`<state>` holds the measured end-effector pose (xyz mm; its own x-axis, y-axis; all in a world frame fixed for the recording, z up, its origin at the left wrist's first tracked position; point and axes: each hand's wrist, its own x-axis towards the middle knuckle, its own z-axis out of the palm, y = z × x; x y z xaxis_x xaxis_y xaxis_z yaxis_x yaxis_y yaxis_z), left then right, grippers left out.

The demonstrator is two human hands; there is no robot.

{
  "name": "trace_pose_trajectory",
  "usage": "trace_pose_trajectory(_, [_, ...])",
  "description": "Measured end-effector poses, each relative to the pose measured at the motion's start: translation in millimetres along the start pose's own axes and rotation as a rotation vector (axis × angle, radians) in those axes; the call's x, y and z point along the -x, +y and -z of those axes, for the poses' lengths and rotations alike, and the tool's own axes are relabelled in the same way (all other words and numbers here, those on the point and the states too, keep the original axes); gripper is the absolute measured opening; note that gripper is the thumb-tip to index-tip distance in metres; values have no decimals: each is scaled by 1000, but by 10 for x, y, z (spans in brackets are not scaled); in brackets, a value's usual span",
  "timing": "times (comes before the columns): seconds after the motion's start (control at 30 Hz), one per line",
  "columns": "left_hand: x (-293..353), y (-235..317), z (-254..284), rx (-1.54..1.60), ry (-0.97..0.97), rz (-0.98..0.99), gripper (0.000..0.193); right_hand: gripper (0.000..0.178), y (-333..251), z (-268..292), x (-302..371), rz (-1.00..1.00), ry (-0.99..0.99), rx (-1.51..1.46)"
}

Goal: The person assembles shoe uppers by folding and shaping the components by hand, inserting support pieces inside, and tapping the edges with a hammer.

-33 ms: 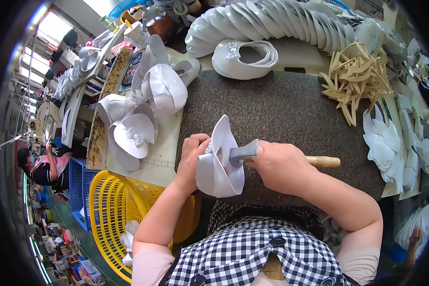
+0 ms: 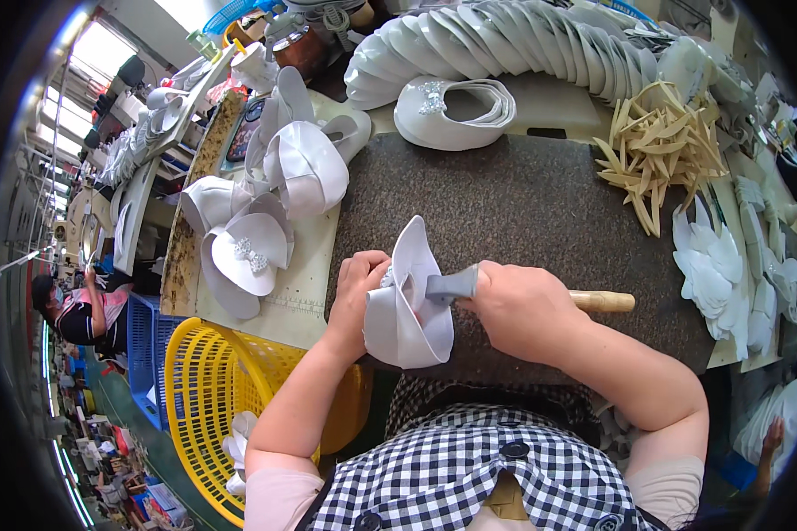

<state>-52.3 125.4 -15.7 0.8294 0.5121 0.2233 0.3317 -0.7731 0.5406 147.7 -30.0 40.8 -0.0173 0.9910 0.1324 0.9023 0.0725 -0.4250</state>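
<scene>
My left hand [image 2: 356, 296] is closed on the side of a white shoe upper [image 2: 409, 332], holding it on edge over the near part of a dark speckled work board [image 2: 522, 195]. A bit of sparkly trim shows beside its fingers; the fingertips are partly hidden behind the upper. My right hand [image 2: 527, 310] is wrapped round a hammer [image 2: 604, 302], gripping close to the grey metal head. The head reaches into the upper's opening, and the pale wooden handle sticks out to the right. Whether the metal touches the inside wall, I cannot tell.
Several white uppers [image 2: 308, 168] lie at the left, and a nested stack [image 2: 452, 124] stands behind the board. A long row of white pieces [image 2: 496, 44] curves along the back. Beige strips [image 2: 660, 146] are heaped at right. A yellow basket [image 2: 181, 380] stands left; another person [image 2: 80, 310] sits beyond.
</scene>
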Motion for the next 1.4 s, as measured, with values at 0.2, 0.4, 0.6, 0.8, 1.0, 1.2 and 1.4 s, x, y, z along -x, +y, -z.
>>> trace_pose_trajectory(0.2, [25,70,59,-6,-23,19,66,9,-63,-7,98,-3,18,32])
trace_pose_trajectory(0.4, [51,52,298,436,-33,85,43,20,362,108,392,-99,413,184])
trace_pose_trajectory(0.6, [180,422,579,446,201,276,37,35,617,49,765,-255,399,271])
trace_pose_trajectory(0.8, [330,671,596,114,160,175,51,42,258,129,682,-161,366,215])
trace_pose_trajectory(1.0, [297,636,394,853,30,440,39,30,-226,-468,341,328,177,-6])
trace_pose_trajectory(1.2, [126,393,387,974,153,121,15,17,-155,-267,204,538,337,307])
trace_pose_trajectory(1.4, [4,181,300,1017,-60,338,16,18,26,-1,97,687,74,674])
